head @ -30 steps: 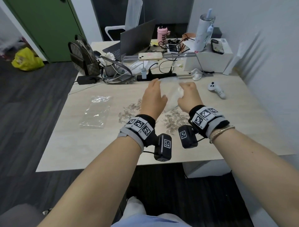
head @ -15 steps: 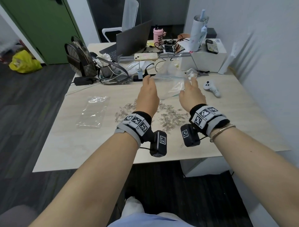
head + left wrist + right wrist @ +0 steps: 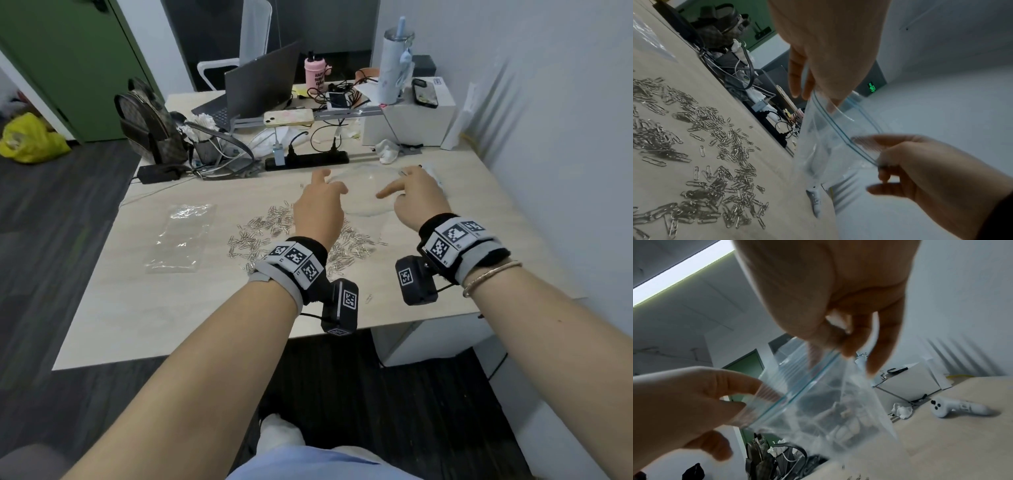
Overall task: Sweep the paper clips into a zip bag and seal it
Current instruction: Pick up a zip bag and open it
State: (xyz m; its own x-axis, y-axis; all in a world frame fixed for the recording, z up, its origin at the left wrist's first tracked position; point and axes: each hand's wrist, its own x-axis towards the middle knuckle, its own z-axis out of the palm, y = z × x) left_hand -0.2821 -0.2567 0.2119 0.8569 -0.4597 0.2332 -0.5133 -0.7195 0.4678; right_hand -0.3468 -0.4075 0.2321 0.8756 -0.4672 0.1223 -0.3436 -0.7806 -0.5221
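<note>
A clear zip bag [image 3: 366, 195] with a blue-green seal line hangs between my two hands above the table, its mouth pulled open into a loop. My left hand [image 3: 325, 186] pinches the left rim [image 3: 818, 97]. My right hand [image 3: 400, 186] pinches the right rim [image 3: 840, 353]. Seen in the wrist views, the bag [image 3: 824, 146] [image 3: 818, 402] sags down toward the tabletop. Several silver paper clips [image 3: 267, 233] lie scattered on the table just near of the hands, spreading under my left wrist [image 3: 694, 146].
A second clear bag [image 3: 178, 236] lies flat at the table's left. A black power strip [image 3: 308, 159], cables, a handbag [image 3: 150, 126] and a laptop [image 3: 260, 89] crowd the far side. A white controller [image 3: 953, 407] lies right of the bag. A lone clip [image 3: 369, 298] sits near the front edge.
My hands have drawn apart and the bag's top, stretched flat half a second ago, now gapes open in a round loop. The clips have not moved.
</note>
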